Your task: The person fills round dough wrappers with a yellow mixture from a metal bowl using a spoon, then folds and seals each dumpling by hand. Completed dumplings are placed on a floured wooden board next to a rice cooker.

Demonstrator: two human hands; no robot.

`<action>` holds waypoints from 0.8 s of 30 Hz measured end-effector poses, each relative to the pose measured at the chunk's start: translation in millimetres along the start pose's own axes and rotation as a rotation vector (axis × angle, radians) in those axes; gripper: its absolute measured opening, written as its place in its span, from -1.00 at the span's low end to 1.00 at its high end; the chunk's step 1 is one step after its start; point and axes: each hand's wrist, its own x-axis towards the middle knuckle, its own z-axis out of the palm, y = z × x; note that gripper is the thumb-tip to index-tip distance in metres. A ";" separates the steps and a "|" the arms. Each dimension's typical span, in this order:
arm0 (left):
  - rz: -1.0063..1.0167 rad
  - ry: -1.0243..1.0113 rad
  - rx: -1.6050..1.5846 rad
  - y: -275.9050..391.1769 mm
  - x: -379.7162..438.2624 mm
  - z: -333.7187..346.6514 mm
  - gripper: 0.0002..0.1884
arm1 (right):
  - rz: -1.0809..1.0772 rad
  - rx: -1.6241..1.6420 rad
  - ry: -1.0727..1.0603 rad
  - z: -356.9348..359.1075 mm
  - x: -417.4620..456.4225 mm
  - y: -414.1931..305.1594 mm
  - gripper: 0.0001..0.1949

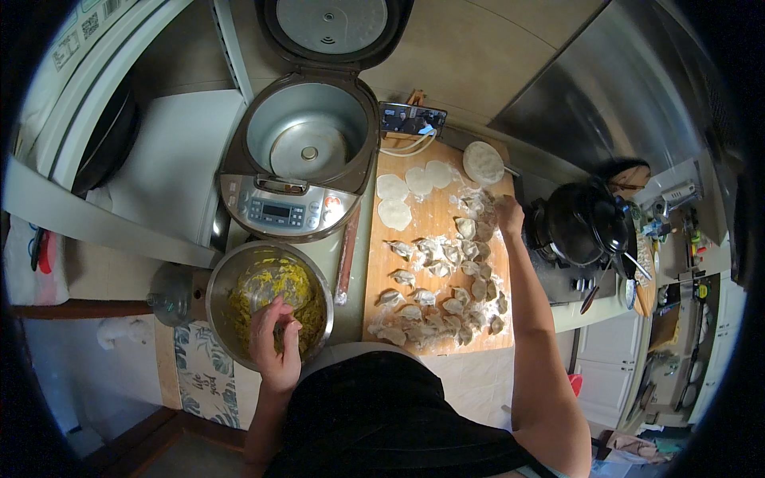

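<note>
My left hand (277, 343) is over a steel mixing bowl (326, 319) of yellow-green filling (311, 322); its fingers are curled, and whether they hold anything cannot be told. On the right, my right hand (508, 216) rests at the edge of a floured wooden board (430, 224), beside the dumplings (466, 227); its fingertips are partly hidden. Folded dumplings cover much of the board's lower and right parts. Several flat round wrappers (394, 214) lie at its upper left. A larger pale disc (483, 163), perhaps stacked wrappers, sits at the top right.
An open rice cooker (352, 173) stands left of the board, with a floured rolling pin (346, 263) below it. A propped phone (412, 119) with a cable is behind the board. A black lidded pot (574, 224) sits on the stove at right. The fridge door (107, 224) is at left.
</note>
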 end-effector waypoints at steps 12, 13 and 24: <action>-0.065 0.049 0.009 -3.7 -4.6 -2.4 -0.64 | -0.089 -0.155 -0.208 -22.8 -30.4 -28.9 -0.72; -0.059 0.048 0.019 -4.9 -4.0 -1.3 -0.65 | -0.186 -0.130 -0.107 -22.5 -31.9 -39.0 -0.75; -0.065 0.014 0.041 9.0 8.7 -6.3 -0.66 | -0.408 -0.335 -0.182 140.3 80.2 -86.4 -0.73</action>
